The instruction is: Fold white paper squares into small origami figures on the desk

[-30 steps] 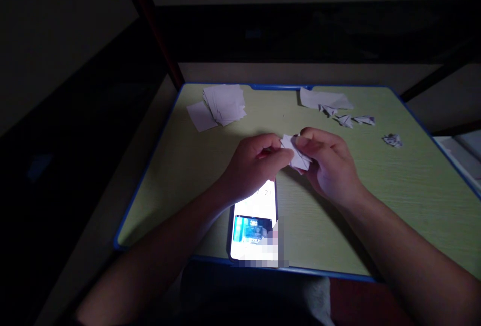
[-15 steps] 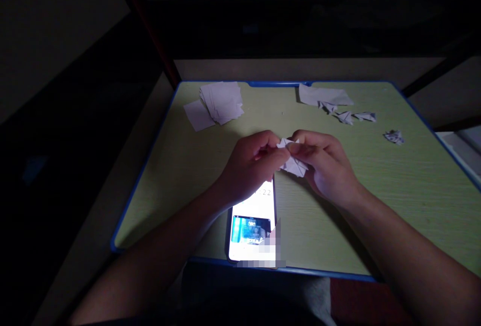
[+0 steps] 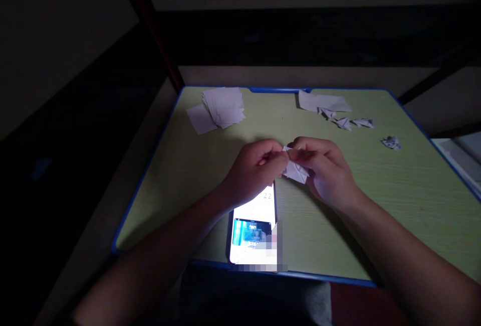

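Both my hands meet over the middle of a green table [image 3: 394, 190] with a blue rim. A small folded white paper piece [image 3: 295, 169] is pinched between them. My left hand [image 3: 253, 170] grips its left edge with curled fingers. My right hand [image 3: 325, 170] closes thumb and fingers on its top and right side. A lit phone [image 3: 252, 233] lies flat on the table just below my left hand, near the front edge.
A stack of white paper squares [image 3: 221, 106] sits at the far left of the table. A loose sheet [image 3: 323, 101] and several small folded paper pieces [image 3: 351, 123] lie at the far right, with a crumpled bit [image 3: 391, 142] further right. The room is dark.
My fingers have drawn closer together on the paper piece, and it looks folded smaller. Both hands stay over the table's middle; the view shifted slightly.
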Action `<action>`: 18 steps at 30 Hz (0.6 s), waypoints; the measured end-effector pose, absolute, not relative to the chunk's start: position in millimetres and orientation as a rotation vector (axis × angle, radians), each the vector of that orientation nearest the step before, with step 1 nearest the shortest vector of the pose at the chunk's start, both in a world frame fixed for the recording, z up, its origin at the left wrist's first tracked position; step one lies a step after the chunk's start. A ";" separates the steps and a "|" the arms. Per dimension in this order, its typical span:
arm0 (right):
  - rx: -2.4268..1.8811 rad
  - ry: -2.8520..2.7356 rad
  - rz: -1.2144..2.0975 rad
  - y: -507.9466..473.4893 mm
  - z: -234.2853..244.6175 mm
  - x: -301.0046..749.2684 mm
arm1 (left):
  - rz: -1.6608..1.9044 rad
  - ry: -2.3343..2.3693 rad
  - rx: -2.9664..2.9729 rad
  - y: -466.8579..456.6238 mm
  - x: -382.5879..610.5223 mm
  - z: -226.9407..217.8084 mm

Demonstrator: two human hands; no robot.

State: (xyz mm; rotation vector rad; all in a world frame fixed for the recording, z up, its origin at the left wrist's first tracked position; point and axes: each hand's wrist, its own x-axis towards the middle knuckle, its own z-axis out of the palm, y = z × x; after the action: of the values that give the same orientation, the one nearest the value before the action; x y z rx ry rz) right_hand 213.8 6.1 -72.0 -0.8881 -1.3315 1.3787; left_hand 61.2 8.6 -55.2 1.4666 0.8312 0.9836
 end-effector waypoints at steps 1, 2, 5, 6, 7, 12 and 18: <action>-0.888 -1.335 1.376 6.1 -72.3 213.9 | 0.992 0.841 1.484 8.7 61.2 -56.0; -0.888 -1.338 1.376 6.0 -72.5 214.1 | 1.004 0.850 1.503 8.7 61.0 -56.3; -0.881 -1.344 1.388 5.7 -73.2 214.7 | 1.030 0.866 1.550 7.8 59.9 -55.3; -0.875 -1.345 1.391 5.5 -73.4 214.8 | 1.035 0.868 1.553 7.3 59.5 -54.6; -0.873 -1.346 1.392 5.4 -73.5 214.8 | 1.041 0.870 1.551 6.8 59.4 -54.0; -0.896 -1.350 1.377 5.9 -71.9 213.8 | 1.117 0.865 1.524 7.2 59.4 -52.3; -0.881 -1.369 1.309 6.8 -66.3 212.0 | 1.219 0.940 1.397 12.7 56.7 -51.5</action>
State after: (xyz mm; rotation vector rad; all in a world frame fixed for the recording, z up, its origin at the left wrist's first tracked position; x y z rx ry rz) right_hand 212.0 6.8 -66.3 -0.8812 -1.3690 1.3092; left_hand 56.7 12.7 -51.5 1.3969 0.9400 1.2189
